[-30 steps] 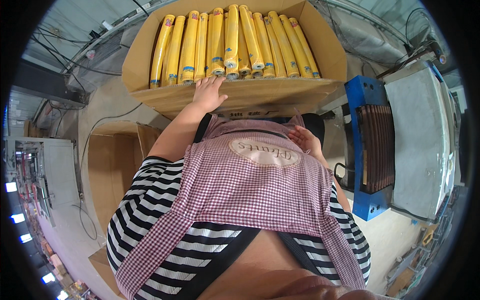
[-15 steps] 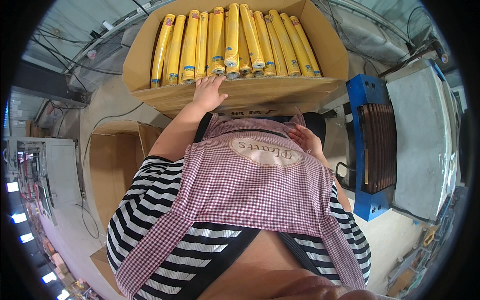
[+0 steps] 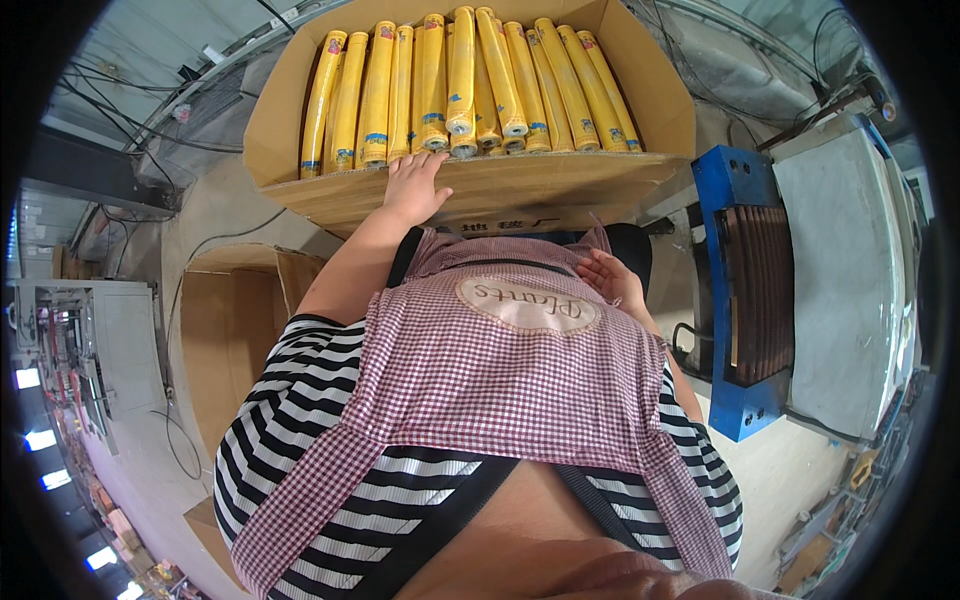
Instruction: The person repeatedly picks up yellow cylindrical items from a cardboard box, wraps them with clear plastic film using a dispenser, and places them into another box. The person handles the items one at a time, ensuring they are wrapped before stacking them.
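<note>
A large open cardboard box (image 3: 300, 190) stands in front of me, filled with several long yellow rolls (image 3: 460, 80) lying side by side. My left hand (image 3: 415, 185) rests flat on the box's near flap, fingers spread, just below the roll ends. My right hand (image 3: 612, 280) hangs lower, under the box's front edge and close to my checked apron (image 3: 500, 390), fingers loosely apart and holding nothing. My striped sleeves and the apron fill the lower half of the view.
A blue machine (image 3: 740, 300) with a dark ribbed slot and a grey flat top (image 3: 850, 290) stands at my right. An empty open carton (image 3: 225, 340) sits on the floor at my left. Cables run along the floor behind the box.
</note>
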